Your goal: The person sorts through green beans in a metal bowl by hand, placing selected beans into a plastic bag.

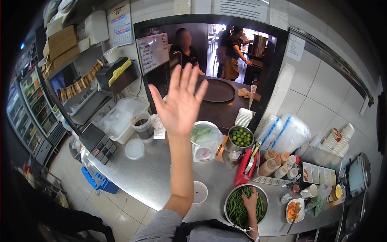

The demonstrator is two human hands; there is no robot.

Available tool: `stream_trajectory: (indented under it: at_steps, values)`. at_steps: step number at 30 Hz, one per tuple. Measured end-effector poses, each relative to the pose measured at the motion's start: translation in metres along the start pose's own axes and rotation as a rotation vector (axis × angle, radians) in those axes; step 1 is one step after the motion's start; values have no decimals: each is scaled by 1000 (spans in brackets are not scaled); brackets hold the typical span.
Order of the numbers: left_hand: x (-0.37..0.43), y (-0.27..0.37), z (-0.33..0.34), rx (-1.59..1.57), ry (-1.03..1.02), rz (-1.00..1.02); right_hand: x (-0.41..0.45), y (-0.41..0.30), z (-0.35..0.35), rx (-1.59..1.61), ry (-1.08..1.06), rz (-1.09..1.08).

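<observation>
My left hand (180, 104) is raised in front of the serving window, palm towards me and fingers spread, with nothing in it. On the steel counter below stands a metal bowl (226, 202) of long green beans (237, 208). My right hand (250, 199) reaches into that bowl, its fingers curled around some beans near the far side; the fingertips are partly hidden. A round white lid or shallow dish (200, 192) lies left of the bowl. Beyond it, a kitchen scale (203, 153) carries a pan with a plastic bag of green vegetables (205, 135).
A red tape dispenser (245, 168), a pot of green citrus fruits (241, 136) and a basket of sauce bottles (273, 165) stand right of the scale. A dish of orange food (295, 210) holds a spoon. A person (183, 45) stands beyond the window, with others farther back.
</observation>
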State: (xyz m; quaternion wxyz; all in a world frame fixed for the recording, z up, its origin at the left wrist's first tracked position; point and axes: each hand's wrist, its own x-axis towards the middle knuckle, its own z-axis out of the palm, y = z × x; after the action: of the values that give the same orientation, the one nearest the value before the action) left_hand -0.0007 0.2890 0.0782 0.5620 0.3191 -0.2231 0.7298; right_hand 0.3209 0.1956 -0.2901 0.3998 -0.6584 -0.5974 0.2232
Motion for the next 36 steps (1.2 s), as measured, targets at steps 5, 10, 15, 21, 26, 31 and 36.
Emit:
stream_trajectory:
  at_steps: [5, 10, 15, 21, 26, 31, 36]
  values:
    - [46, 42, -25, -78, -45, 33, 10, 13, -2, 88, -34, -1]
    - [65, 32, -56, -217, -22, 53, 12, -22, -20, 403, 99, 64]
    - [56, 26, -142, -227, 272, 66, 16, -33, -34, 668, 177, 68]
    - [19, 1, -199, -193, 563, 21, 4, -31, -52, 1088, 312, 342]
    - [10, -9, -204, -159, 558, 14, 4, 7, -55, 1555, 293, 520]
    - [14, -7, -198, -138, 517, 15, 3, 13, -45, 1650, 282, 601]
    - [15, -1, -190, -146, 494, 31, 2, 17, -32, 1664, 215, 643]
